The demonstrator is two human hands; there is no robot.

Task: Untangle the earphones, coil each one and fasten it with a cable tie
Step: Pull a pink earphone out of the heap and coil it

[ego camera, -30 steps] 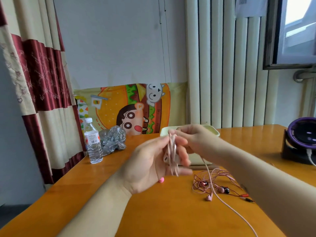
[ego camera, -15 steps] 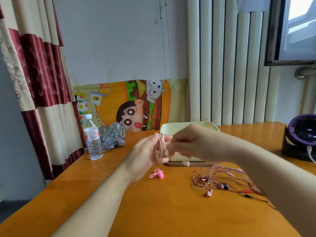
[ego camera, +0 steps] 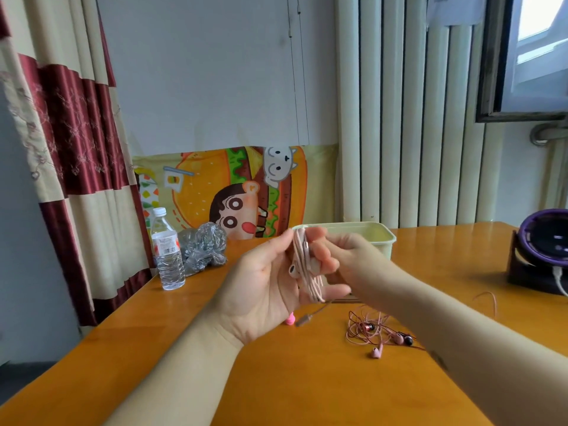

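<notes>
On the near worktop (ego camera: 276, 379), the tangle of earphones (ego camera: 378, 332) not yet sorted lies right of centre, partly under the right forearm. The pink cable tie (ego camera: 289, 319) shows just below the left hand (ego camera: 264, 287) (the palm hides most of it).

Above these, the left hand holds 1 pink coil (ego camera: 307, 272) off the worktop. The coil's long axis runs nearly upright, from the thumb at the top to the lower fingers (ego camera: 333, 291), which close under it. Its plug end (ego camera: 304, 319) hangs loose from the bottom, close beside the tie. The right hand (ego camera: 347, 259) meets the coil from the right, curled and pinching the strands about midway.

The coil looks close to wound. The tie lies straight below it and nearer the left hand, but that hand carries the coil, so the right seems freer to reach down for it.

Farther back stands a pale green box (ego camera: 381, 238).
</notes>
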